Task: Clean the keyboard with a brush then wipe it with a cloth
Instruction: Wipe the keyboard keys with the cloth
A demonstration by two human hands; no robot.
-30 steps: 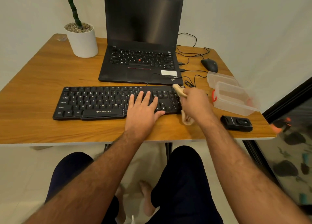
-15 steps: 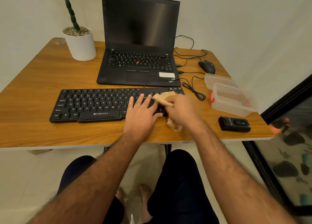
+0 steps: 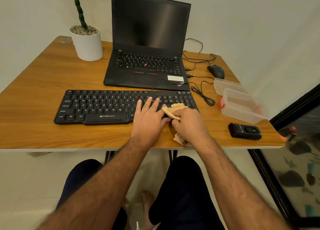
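A black keyboard [image 3: 103, 106] lies across the wooden table [image 3: 43, 84] in front of the laptop. My left hand [image 3: 149, 118] rests flat on its right half with the fingers straight, pressing it down. My right hand [image 3: 190, 124] grips a beige cloth [image 3: 174, 109] and holds it against the keys at the keyboard's right end. A loose tail of the cloth hangs out below the hand onto the table. No brush is in view.
An open black laptop [image 3: 147, 66] stands behind the keyboard, with a white plant pot [image 3: 88, 44] to its left. On the right are a black mouse [image 3: 216, 71], coiled cables [image 3: 202, 94], clear plastic boxes [image 3: 242, 106] and a small black device [image 3: 245, 131].
My right hand has swept the cloth leftward from the keyboard's right edge over the right-hand keys. The left hand has stayed pressed on the keyboard.
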